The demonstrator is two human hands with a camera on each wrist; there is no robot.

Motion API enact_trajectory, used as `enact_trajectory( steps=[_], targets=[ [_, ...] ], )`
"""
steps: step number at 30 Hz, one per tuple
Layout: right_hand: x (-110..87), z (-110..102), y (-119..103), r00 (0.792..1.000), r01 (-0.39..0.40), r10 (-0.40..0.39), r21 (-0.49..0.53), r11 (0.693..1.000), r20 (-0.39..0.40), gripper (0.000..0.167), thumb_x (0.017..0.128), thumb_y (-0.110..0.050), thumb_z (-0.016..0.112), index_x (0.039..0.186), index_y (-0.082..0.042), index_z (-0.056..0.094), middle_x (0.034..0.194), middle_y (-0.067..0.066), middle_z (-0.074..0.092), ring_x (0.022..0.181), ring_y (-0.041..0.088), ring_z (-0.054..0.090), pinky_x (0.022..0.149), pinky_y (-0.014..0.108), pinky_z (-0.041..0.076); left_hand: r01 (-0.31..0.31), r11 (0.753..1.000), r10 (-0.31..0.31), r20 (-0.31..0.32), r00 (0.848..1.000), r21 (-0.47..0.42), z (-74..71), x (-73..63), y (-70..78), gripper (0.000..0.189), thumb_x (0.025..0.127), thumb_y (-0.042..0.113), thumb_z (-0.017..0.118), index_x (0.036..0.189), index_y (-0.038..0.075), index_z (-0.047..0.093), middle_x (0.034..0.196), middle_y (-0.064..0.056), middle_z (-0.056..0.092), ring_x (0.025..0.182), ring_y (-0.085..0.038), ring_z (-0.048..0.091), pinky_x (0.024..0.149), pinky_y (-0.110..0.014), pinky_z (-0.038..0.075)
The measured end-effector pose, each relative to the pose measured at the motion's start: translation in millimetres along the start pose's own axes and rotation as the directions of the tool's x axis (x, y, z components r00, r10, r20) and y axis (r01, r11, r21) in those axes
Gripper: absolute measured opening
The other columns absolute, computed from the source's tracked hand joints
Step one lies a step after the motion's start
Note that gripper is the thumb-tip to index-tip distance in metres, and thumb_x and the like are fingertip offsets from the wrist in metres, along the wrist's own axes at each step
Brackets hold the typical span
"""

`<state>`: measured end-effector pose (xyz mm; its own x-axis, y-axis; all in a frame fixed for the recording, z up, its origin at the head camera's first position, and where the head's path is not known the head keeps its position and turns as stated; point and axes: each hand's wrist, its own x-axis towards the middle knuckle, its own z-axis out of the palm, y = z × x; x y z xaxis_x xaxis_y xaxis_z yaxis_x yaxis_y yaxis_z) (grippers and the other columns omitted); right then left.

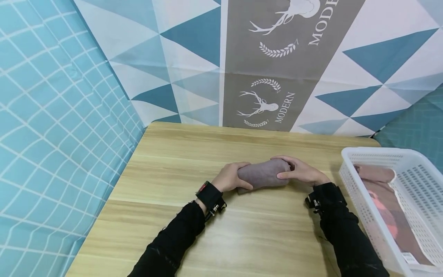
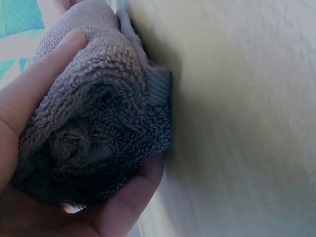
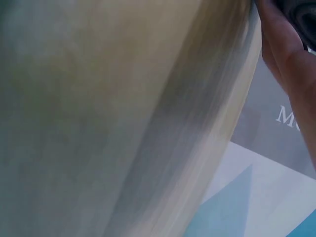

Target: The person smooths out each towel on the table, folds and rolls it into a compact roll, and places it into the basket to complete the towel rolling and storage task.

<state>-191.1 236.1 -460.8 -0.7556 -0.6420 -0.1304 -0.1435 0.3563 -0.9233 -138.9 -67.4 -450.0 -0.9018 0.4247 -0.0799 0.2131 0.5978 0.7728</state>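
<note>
A rolled-up grey-mauve towel (image 1: 263,174) lies crosswise over the table, with a hand at each end. My left hand (image 1: 229,177) grips its left end, thumb on the near side and fingers over the far side. Around the right end curls my right hand (image 1: 300,171), thumb in front and fingers on top. In the left wrist view the coiled end of the towel (image 2: 98,113) shows its looped pile, with fingers and thumb on either side. Only part of the right hand (image 3: 291,64) appears in the right wrist view, beside a dark rolled end at the corner.
To the right stands a white plastic basket (image 1: 353,192) with perforated walls. Inside it are a brown rolled towel (image 1: 375,173) and a flat brown piece (image 1: 403,215) with a pink patch. Patterned cloth (image 1: 194,57) hangs behind the wooden table (image 1: 155,215).
</note>
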Motion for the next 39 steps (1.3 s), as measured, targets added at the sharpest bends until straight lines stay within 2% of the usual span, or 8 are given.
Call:
enact_trajectory(
  steps=[7, 16, 19, 22, 26, 33, 36, 39],
  targets=[
    [-3.1, 1.4, -14.8, 0.999, -0.01, 0.005, -0.091, 0.996, -0.053, 0.065, 0.087, -0.017, 0.078, 0.144, -0.011, 0.048, 0.143, 0.008, 0.052, 0.128, 0.013, 0.047, 0.106, 0.023, 0.034, -0.044, 0.999, 0.044, 0.0, 0.999, 0.028, -14.5, 3.9, 6.4, 0.076, 0.071, 0.027, 0.091, 0.139, 0.015, 0.058, 0.14, -0.005, 0.059, 0.131, -0.024, 0.053, 0.109, -0.038, 0.04],
    [-24.8, -17.3, -48.5, 0.995, -0.09, 0.087, -0.056, 0.994, -0.051, 0.068, 0.093, -0.018, 0.071, 0.151, -0.007, 0.036, 0.153, 0.013, 0.039, 0.138, 0.027, 0.035, 0.102, 0.018, 0.036, -0.095, 0.991, 0.095, -0.003, 0.995, 0.093, -32.3, 12.9, 42.2, 0.077, 0.071, 0.033, 0.091, 0.138, 0.014, 0.059, 0.138, -0.003, 0.061, 0.128, -0.021, 0.055, 0.108, -0.036, 0.041],
    [-33.5, -24.3, -60.7, 0.994, -0.105, 0.101, -0.074, 0.992, -0.051, 0.068, 0.096, -0.02, 0.068, 0.153, -0.007, 0.033, 0.155, 0.013, 0.035, 0.141, 0.028, 0.032, 0.107, 0.027, 0.035, -0.109, 0.989, 0.11, -0.005, 0.994, 0.101, -33.3, 15.3, 53.7, 0.078, 0.07, 0.035, 0.091, 0.138, 0.015, 0.058, 0.138, -0.002, 0.061, 0.129, -0.02, 0.054, 0.108, -0.036, 0.041],
    [-40.6, -28.2, -75.2, 0.992, -0.117, 0.111, -0.096, 0.989, -0.061, 0.068, 0.097, -0.026, 0.066, 0.153, -0.007, 0.032, 0.156, 0.015, 0.032, 0.144, 0.032, 0.029, 0.113, 0.044, 0.03, -0.104, 0.99, 0.106, -0.02, 0.994, 0.094, -33.7, 15.7, 63.3, 0.079, 0.07, 0.035, 0.091, 0.138, 0.014, 0.058, 0.138, -0.003, 0.061, 0.129, -0.02, 0.054, 0.108, -0.036, 0.041],
    [-55.3, -31.6, -93.1, 0.982, -0.176, 0.168, -0.086, 0.981, -0.092, 0.076, 0.099, -0.034, 0.062, 0.157, -0.007, 0.021, 0.162, 0.018, 0.02, 0.149, 0.038, 0.016, 0.115, 0.06, 0.021, -0.099, 0.992, 0.102, -0.036, 0.994, 0.073, -30.3, 16.6, 74.0, 0.079, 0.07, 0.038, 0.091, 0.138, 0.014, 0.058, 0.136, -0.004, 0.062, 0.126, -0.02, 0.056, 0.106, -0.035, 0.042],
    [-88.3, -41.8, -103.2, 0.952, -0.251, 0.238, -0.043, 0.967, -0.191, 0.079, 0.102, -0.033, 0.056, 0.157, -0.001, 0.011, 0.161, 0.026, 0.015, 0.147, 0.041, 0.018, 0.112, 0.061, 0.028, -0.108, 0.993, 0.109, -0.027, 0.994, 0.039, -11.8, 24.8, 98.6, 0.08, 0.069, 0.048, 0.089, 0.136, 0.015, 0.059, 0.129, -0.002, 0.065, 0.115, -0.017, 0.061, 0.098, -0.034, 0.048],
    [-102.5, -50.4, -107.8, 0.931, -0.302, 0.281, -0.063, 0.951, -0.234, 0.078, 0.104, -0.034, 0.048, 0.158, -0.002, 0.002, 0.162, 0.027, 0.004, 0.15, 0.043, 0.008, 0.114, 0.063, 0.02, -0.111, 0.993, 0.112, -0.03, 0.993, 0.031, -4.1, 30.6, 113.0, 0.081, 0.069, 0.052, 0.087, 0.135, 0.016, 0.058, 0.127, -0.001, 0.065, 0.111, -0.016, 0.061, 0.095, -0.034, 0.049],
    [-115.7, -62.3, -114.8, 0.906, -0.36, 0.325, -0.09, 0.929, -0.271, 0.079, 0.104, -0.039, 0.041, 0.158, -0.006, -0.007, 0.163, 0.027, -0.006, 0.15, 0.046, -0.001, 0.115, 0.066, 0.013, -0.149, 0.988, 0.15, -0.035, 0.988, 0.037, 1.9, 38.8, 129.6, 0.08, 0.07, 0.052, 0.086, 0.135, 0.017, 0.057, 0.127, 0.0, 0.064, 0.111, -0.015, 0.061, 0.095, -0.033, 0.049]
  ],
)
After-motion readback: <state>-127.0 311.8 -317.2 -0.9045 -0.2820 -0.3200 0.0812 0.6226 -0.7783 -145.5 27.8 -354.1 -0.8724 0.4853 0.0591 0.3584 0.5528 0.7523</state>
